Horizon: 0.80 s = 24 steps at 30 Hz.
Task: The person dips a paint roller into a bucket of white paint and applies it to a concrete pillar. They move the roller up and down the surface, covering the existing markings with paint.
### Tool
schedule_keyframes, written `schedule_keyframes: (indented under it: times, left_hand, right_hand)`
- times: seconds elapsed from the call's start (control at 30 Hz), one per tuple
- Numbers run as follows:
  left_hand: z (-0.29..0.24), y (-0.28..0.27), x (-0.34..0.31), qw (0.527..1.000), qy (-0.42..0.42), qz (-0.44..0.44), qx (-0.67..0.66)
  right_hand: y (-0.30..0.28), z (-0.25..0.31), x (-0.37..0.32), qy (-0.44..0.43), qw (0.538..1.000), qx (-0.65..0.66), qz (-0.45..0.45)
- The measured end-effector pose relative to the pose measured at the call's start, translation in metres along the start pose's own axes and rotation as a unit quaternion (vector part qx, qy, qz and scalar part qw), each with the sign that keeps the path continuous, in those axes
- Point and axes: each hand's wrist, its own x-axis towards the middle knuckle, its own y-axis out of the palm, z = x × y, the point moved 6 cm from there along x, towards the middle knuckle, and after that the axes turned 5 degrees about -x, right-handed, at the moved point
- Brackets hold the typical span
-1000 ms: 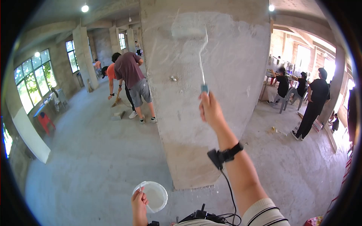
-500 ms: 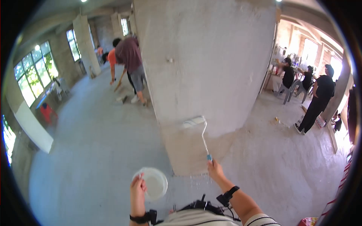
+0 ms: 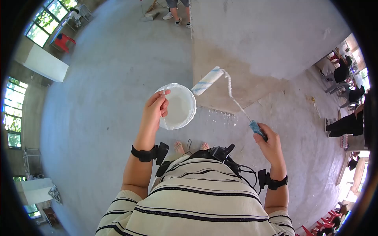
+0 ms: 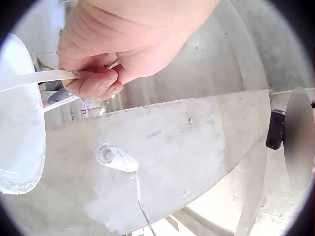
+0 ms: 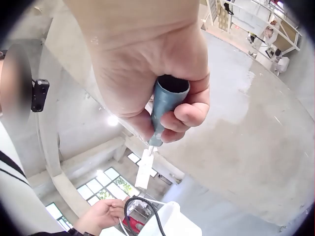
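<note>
My left hand [image 3: 155, 107] grips the thin handle [image 4: 44, 76] of a white bucket [image 3: 193, 116], which hangs in front of me. Whitish paint [image 3: 177, 106] shows inside it. With curled fingers my right hand [image 3: 271, 143] holds a paint roller by its blue-green grip [image 5: 168, 101]. The white roller sleeve [image 3: 207, 80], marked with pale blue stripes, is tilted right by the bucket's right rim in the head view. A bent, paint-coated wire frame [image 3: 230, 88] joins sleeve and grip. Behind the roller stands a concrete pillar [image 3: 267, 35], coated grey-white above a bare tan strip.
White drips [image 3: 220, 116] spot the floor [image 3: 102, 129] at the pillar's base. Beyond the pillar's left edge are a person's legs [image 3: 178, 11] and a dustpan [image 3: 150, 16]. At right a person in black trousers [image 3: 346, 126] stands near seated people. A cable [image 3: 249, 173] hangs at my waist.
My right hand has brought the roller down from high on the pillar, off its surface and over beside the bucket. The left hand still holds the bucket. The head view has tipped downward.
</note>
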Motion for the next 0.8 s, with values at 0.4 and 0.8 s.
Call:
schedule_keyframes:
  times: [0.4,0.8]
  left_hand:
    - [-0.012,0.032,-0.007,0.999,-0.026,0.011,0.028]
    - [-0.015,0.039,-0.006,0.996,-0.032,0.019,0.077]
  right_hand:
    - [0.003,0.054,0.005,-0.036,0.995,-0.062,0.073]
    - [0.086,0.094,0.057,-0.146,0.938,-0.219,0.226]
